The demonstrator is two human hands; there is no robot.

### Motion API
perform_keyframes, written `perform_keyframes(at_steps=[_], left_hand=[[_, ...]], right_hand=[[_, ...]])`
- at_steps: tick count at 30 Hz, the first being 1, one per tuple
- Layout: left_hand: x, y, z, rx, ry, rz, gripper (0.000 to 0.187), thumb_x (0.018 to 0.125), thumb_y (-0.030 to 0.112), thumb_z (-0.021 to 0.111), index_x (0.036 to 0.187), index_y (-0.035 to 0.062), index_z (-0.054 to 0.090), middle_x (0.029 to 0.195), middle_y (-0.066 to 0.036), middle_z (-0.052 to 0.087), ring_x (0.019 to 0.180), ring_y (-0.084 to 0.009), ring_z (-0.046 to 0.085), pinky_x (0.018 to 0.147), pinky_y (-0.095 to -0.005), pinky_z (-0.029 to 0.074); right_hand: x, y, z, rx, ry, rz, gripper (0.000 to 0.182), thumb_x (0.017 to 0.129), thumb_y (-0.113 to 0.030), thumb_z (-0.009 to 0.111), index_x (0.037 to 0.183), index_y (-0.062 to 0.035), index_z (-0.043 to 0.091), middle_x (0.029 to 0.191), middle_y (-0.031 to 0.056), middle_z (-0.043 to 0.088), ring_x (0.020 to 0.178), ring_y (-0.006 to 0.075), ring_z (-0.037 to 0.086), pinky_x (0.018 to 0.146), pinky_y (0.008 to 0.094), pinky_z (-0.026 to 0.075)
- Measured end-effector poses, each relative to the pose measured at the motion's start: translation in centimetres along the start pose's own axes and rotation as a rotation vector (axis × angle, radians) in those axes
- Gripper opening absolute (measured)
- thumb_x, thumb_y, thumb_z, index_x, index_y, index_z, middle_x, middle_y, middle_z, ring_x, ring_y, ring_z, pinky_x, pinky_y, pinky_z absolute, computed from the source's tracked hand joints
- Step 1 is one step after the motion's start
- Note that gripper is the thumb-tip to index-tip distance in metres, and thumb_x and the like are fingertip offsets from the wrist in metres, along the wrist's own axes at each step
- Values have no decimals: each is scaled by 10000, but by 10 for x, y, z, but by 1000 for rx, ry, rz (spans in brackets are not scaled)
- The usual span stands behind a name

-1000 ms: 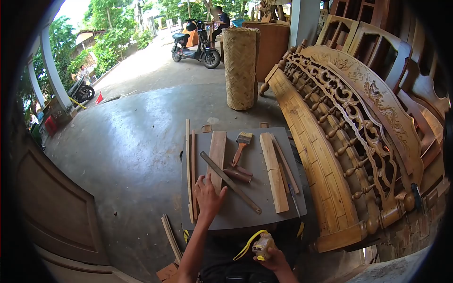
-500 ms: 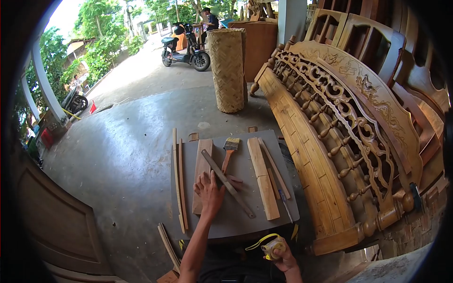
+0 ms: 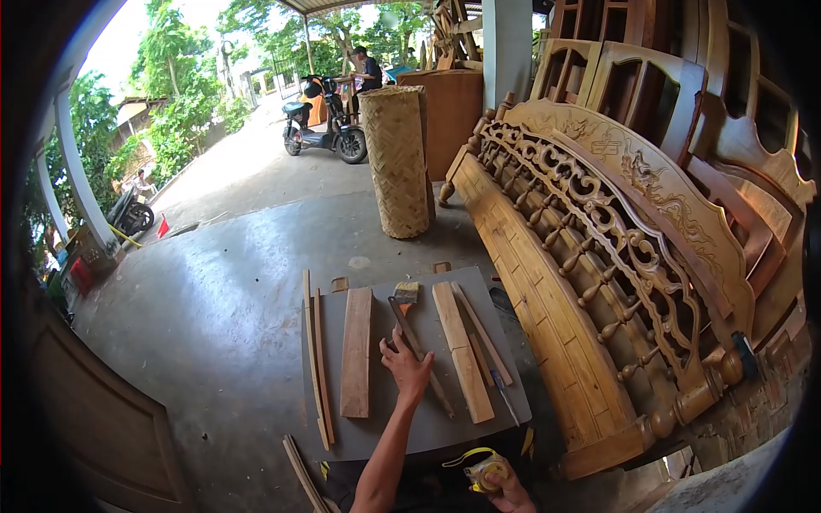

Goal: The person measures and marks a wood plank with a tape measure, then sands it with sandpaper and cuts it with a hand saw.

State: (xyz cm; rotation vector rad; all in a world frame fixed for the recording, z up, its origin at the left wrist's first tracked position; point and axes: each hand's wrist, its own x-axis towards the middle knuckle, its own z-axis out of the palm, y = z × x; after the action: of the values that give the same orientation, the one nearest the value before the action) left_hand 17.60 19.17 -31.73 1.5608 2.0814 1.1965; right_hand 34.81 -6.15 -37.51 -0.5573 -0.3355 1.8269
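Observation:
My left hand [image 3: 407,363] is over the middle of the grey-topped table [image 3: 398,432], its fingers curled around the edge of a long, thin metal strip [image 3: 438,392]. That strip slants across a paintbrush [image 3: 407,294], whose handle is mostly hidden by the strip and hand. Just left of the hand lies a flat wooden board [image 3: 356,355]. At the table's near edge, my right hand [image 3: 510,492] holds a yellow tape measure [image 3: 486,473] with a yellow wrist strap.
Thin wooden strips [image 3: 315,368] lie along the table's left side. A wooden block [image 3: 463,355] and a blue-handled tool [image 3: 500,386] lie on the right. Carved furniture [image 3: 556,316] leans close by on the right. A rolled woven mat [image 3: 396,162] stands beyond, before a parked motorbike [image 3: 325,128].
My left hand has moved right off the wooden board to the metal strip. The strip's far end has swung right, clear of the board. My view has tilted up slightly.

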Motion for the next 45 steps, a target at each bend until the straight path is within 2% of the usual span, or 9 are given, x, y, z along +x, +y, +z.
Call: perform_keyframes(at_steps=[7,13,18,21,24,27,32,38,45], left_hand=[[12,-25,1,-302,-7,-133,848,601,69,693,1313,75,232,1187,-245,261,1076,-431,386,919,-447,366],[5,-25,-19,-716,-53,-234,632,714,63,645,1255,43,319,978,-124,518,822,-192,562,688,-304,484],[-20,57,-31,-962,-117,-73,579,744,55,632,1234,36,326,986,-97,481,777,-171,550,665,-257,471],[-19,83,5,-823,-81,147,575,748,82,627,1237,29,330,985,-105,489,803,-173,550,677,-283,472],[-21,99,37,-683,-197,-20,577,731,85,617,1232,15,339,993,-139,506,858,-198,546,689,-318,472],[-7,94,64,-520,-197,122,591,702,73,603,1227,1,343,1005,-175,519,909,-248,541,742,-354,458],[-4,79,89,-287,-170,307,487,730,37,542,1182,-7,367,1021,-232,491,932,-408,484,817,-436,402],[-24,79,110,12,23,535,486,753,36,533,1216,38,388,1101,-197,432,999,-366,426,831,-429,365],[-21,78,96,223,-36,458,509,770,155,570,1244,75,404,1187,-179,385,1076,-352,398,903,-465,298]], right_hand=[[7,-3,-6,-156,33,23,517,809,-269,628,1229,-55,414,1017,116,579,872,248,608,709,390,544],[9,-43,24,-59,128,84,534,708,-97,695,1158,-53,411,1020,116,528,927,243,572,759,436,537],[17,-76,32,-66,133,-26,510,718,-138,682,1153,-29,439,1018,110,539,914,207,576,717,384,550],[33,-101,38,-194,79,-62,517,717,-132,675,1162,-13,441,1004,110,551,886,201,589,695,369,554],[52,-118,36,-324,49,-19,496,716,-138,684,1134,6,458,925,103,569,776,182,605,677,317,544],[69,-127,27,-453,66,-39,480,716,-131,683,1122,9,469,929,97,563,794,174,599,681,316,542],[81,-123,-4,-430,153,-49,454,701,-116,696,1088,9,492,928,83,556,815,161,591,682,301,537],[76,-121,-17,-410,245,-112,396,696,-93,700,1040,-20,519,906,55,563,816,143,587,702,285,519],[88,-129,-22,-406,247,-106,367,694,-77,695,1016,-28,526,896,51,566,802,144,588,702,283,519]])
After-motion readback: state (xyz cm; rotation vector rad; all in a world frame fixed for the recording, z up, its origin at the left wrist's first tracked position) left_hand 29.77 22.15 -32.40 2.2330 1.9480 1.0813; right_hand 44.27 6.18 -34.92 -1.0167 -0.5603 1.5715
